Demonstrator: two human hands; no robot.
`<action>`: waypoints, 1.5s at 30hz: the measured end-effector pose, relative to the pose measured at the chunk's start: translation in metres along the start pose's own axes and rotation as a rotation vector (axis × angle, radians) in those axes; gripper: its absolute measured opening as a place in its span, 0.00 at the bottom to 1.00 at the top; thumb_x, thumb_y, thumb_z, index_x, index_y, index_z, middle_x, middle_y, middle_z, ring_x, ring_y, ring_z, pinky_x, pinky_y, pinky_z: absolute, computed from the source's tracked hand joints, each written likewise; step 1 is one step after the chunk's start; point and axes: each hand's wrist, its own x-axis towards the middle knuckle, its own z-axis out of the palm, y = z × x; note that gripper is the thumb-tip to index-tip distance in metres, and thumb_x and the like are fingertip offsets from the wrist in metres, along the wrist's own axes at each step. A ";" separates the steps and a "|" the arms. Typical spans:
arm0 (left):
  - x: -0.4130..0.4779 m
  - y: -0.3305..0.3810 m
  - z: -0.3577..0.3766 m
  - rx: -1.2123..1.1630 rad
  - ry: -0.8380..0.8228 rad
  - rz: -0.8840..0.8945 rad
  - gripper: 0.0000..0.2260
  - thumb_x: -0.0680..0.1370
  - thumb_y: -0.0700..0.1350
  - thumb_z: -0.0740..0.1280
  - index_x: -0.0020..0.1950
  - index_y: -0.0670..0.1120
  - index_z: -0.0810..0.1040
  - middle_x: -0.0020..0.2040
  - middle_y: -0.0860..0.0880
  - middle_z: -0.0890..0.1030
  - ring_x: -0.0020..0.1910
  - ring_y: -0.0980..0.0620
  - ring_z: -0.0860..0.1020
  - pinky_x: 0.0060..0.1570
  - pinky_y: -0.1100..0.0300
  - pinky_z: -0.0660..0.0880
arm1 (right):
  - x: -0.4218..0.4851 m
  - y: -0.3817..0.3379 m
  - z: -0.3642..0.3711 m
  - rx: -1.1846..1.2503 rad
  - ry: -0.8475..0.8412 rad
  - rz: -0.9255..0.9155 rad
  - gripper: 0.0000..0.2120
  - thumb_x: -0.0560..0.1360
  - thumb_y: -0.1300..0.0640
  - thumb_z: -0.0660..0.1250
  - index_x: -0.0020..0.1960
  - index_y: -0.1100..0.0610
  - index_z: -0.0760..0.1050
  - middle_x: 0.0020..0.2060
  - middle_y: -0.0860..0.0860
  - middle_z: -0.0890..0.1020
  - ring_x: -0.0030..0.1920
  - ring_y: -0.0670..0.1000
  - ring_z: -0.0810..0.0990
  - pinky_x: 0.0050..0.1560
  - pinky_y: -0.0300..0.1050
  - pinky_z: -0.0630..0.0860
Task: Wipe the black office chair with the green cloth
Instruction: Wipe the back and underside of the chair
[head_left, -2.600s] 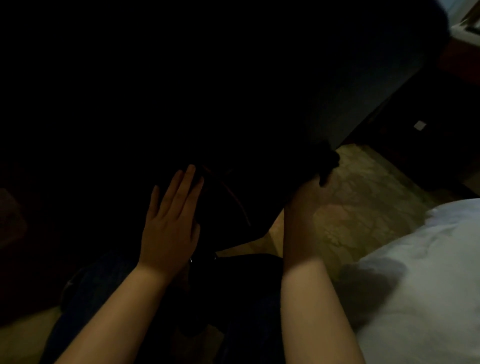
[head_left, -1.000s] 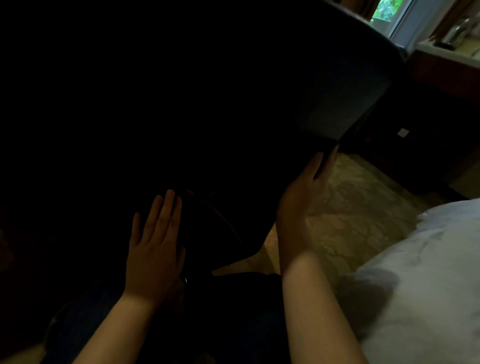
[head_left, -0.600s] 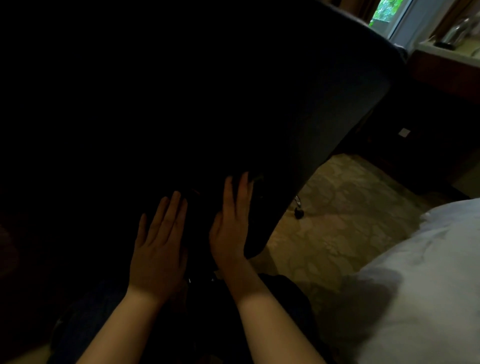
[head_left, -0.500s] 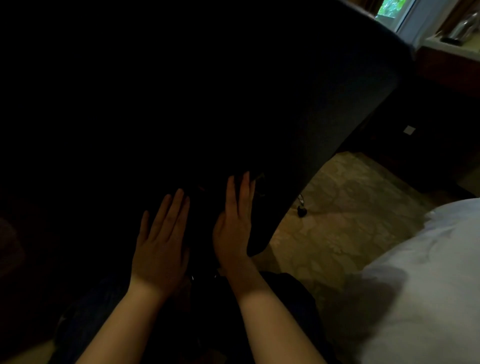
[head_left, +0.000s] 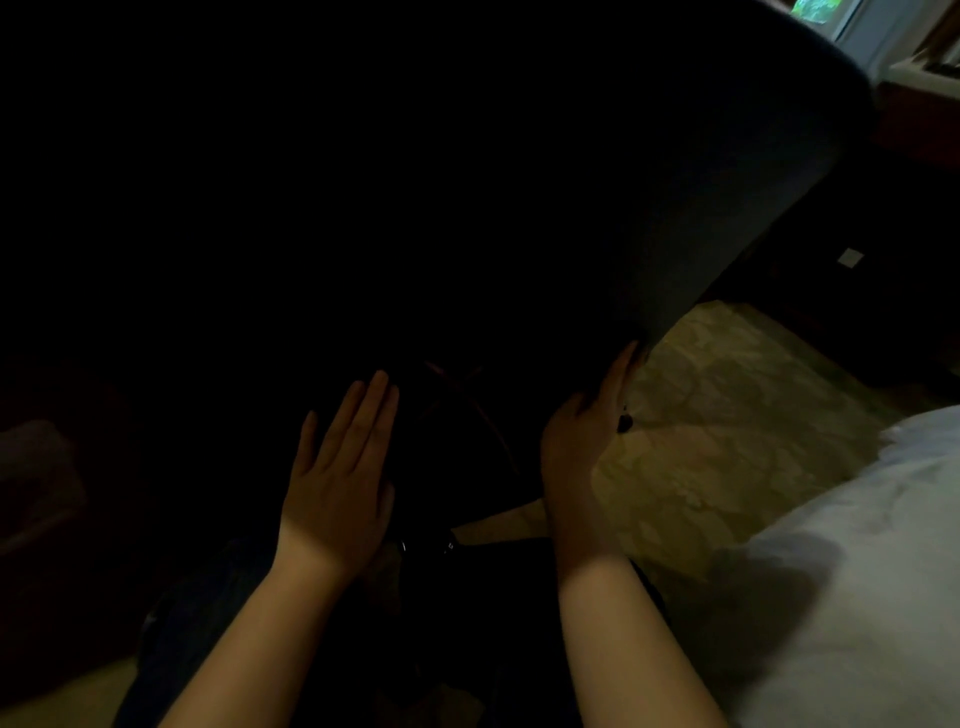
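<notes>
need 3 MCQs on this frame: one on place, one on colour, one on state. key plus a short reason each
1. Where is the right hand?
A) at the lower edge of the black office chair
B) on the window sill
C) flat on the patterned floor

2. What colour is the rumpled bedding at lower right?
A) red
B) white
C) green

3. How is the left hand posed?
A) clenched in a fist
B) pinching a cloth
C) flat, fingers straight

Key: 1A, its fingers curl at the chair's edge; 2B, it reads pale white against the dark room; 3C, straight fingers lie together on the dark surface.
</notes>
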 end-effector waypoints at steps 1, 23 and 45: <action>0.000 -0.001 0.000 -0.003 -0.011 -0.002 0.46 0.66 0.39 0.78 0.77 0.43 0.54 0.77 0.42 0.57 0.76 0.46 0.53 0.72 0.40 0.55 | -0.002 0.006 -0.001 0.010 -0.006 0.067 0.30 0.78 0.72 0.55 0.78 0.60 0.53 0.77 0.59 0.54 0.75 0.49 0.60 0.55 0.16 0.59; -0.006 -0.002 -0.008 -0.062 0.075 -0.081 0.29 0.74 0.46 0.55 0.74 0.36 0.62 0.75 0.41 0.60 0.74 0.42 0.61 0.67 0.35 0.63 | -0.118 -0.061 0.064 -0.100 -0.450 -0.626 0.22 0.81 0.56 0.55 0.74 0.55 0.57 0.75 0.51 0.57 0.77 0.54 0.47 0.74 0.54 0.58; -0.010 -0.003 -0.009 -0.168 0.153 -0.182 0.41 0.70 0.34 0.73 0.78 0.40 0.55 0.79 0.41 0.54 0.78 0.43 0.53 0.71 0.34 0.58 | -0.054 0.006 0.007 -0.203 -0.236 -0.322 0.33 0.74 0.75 0.56 0.77 0.59 0.56 0.78 0.56 0.52 0.76 0.61 0.59 0.62 0.50 0.75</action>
